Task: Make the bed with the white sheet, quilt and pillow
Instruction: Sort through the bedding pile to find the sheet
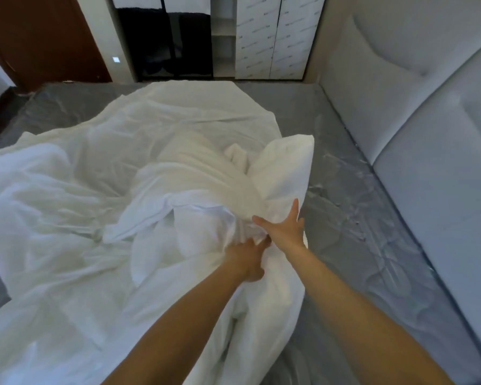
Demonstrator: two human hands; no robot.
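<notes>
Sorting the pillow out of the heap

My left hand has a grip on bunched white sheet, pinning it, while my right hand lies flat and released against the pillow just beyond — to separate them, I judge. Quilt — heaped ahead on the mattress.

1. A white sheet lies crumpled and spread in loose folds across the left and middle of a grey mattress.
2. A thicker white quilt is bunched in a long ridge down the middle, on top of the sheet.
3. A plump white pillow stands tilted against the quilt's right side, beside bare mattress.
</notes>
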